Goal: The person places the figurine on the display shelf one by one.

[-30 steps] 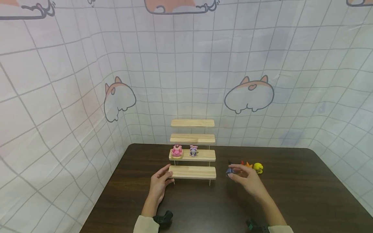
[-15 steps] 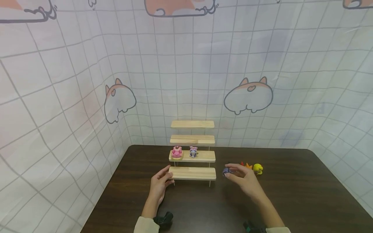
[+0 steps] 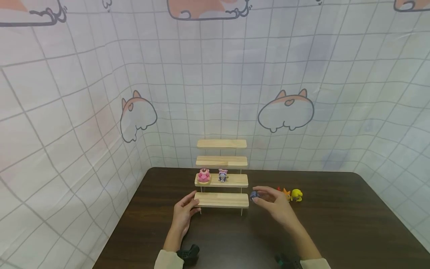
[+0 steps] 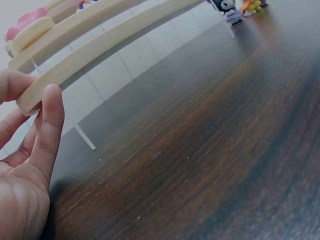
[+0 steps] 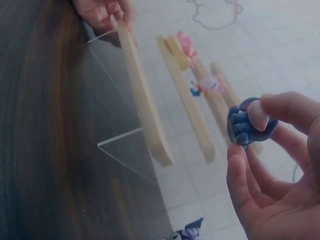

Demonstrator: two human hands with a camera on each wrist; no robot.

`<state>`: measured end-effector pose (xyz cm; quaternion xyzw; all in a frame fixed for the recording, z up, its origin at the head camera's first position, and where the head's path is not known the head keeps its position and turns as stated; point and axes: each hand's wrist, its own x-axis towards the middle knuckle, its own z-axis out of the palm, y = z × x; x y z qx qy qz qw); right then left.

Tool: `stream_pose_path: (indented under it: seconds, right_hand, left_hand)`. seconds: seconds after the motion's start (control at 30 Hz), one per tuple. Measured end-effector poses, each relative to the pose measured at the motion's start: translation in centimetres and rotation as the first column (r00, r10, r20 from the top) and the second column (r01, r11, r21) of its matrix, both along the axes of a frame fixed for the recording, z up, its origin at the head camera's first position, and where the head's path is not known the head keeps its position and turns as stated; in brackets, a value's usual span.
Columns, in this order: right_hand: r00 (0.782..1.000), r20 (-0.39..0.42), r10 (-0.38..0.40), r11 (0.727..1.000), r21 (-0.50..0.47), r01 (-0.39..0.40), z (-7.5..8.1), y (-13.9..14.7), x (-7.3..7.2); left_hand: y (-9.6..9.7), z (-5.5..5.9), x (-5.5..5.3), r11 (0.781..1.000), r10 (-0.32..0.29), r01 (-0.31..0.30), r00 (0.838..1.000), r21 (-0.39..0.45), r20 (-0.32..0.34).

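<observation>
A wooden display rack (image 3: 221, 200) with stepped shelves on thin supports stands on the dark table. My left hand (image 3: 182, 216) pinches the left end of its lowest shelf, thumb against the board in the left wrist view. Just right of that shelf, my right hand (image 3: 279, 207) holds a small dark blue figurine (image 5: 245, 122) between thumb and fingers, raised beside the rack. On the second shelf from the bottom sit a pink figurine on a round base (image 3: 203, 176), at the left end, and a purple-and-white figurine (image 3: 223, 175) near the middle.
Right of the rack, beyond my right hand, lie a yellow figurine (image 3: 296, 194) and an orange one (image 3: 286, 193). A black-and-purple figurine (image 4: 227, 7) stands near them. A grid-patterned cloth (image 3: 221, 74) with cartoon animals hangs behind the table.
My right hand has moved left toward the rack, carrying the blue figurine to near the lowest shelf's right end. The left hand has kept its hold on the shelf.
</observation>
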<state>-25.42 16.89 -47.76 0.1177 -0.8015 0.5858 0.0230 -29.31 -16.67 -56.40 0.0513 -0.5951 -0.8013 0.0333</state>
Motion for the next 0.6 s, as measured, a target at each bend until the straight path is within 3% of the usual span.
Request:
stream_pose_path:
  seconds: [0.33,0.6]
  right_hand:
    - [0.999,-0.04,-0.034,0.996,0.078,0.037,0.7,-1.6,-2.5]
    - [0.998,-0.051,-0.036,0.996,0.076,0.039,1.9,-3.0,-4.5]
  left_hand:
    - [0.1,-0.1,-0.1,1.0,0.009,-0.009,1.0,-0.003,0.0]
    - [0.0,0.0,0.0,1.0,0.003,-0.003,1.0,0.0,-0.003]
